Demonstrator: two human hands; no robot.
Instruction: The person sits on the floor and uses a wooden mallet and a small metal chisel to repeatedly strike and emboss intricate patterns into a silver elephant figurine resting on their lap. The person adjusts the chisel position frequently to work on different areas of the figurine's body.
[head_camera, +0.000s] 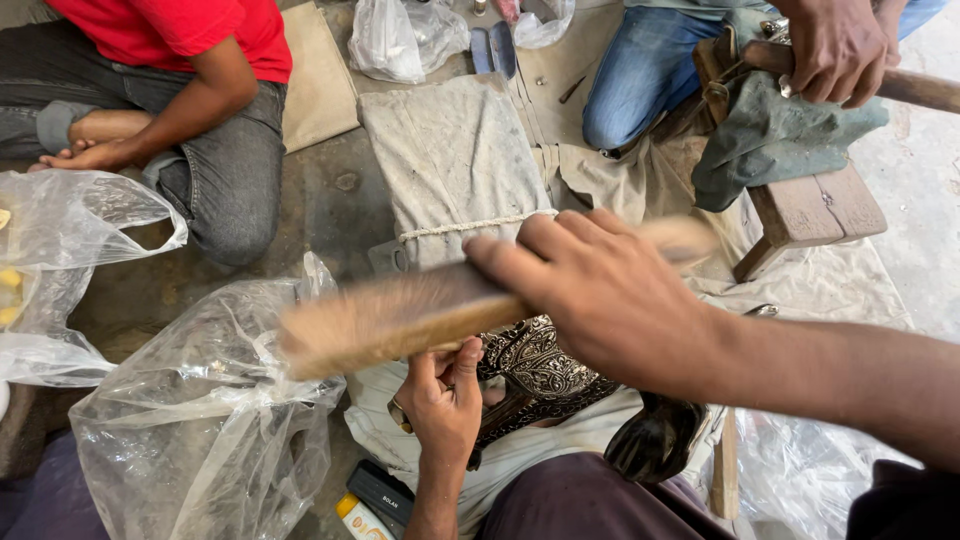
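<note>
Right hand (600, 290): fingers wrapped tight round a blurred wooden brush (400, 320), its bristled length jutting leftward past the fingertips. Left hand (442, 400): fingers closed on the edge of an embossed dark metal piece (540, 365), lying just right of them, under the brush.

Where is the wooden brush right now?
In the head view, the brush is mid-frame in the right hand, blurred, just above the embossed metal piece that the left hand steadies.

Soft even daylight; right hand (600, 290) and brush (400, 320) motion-blurred.
</note>
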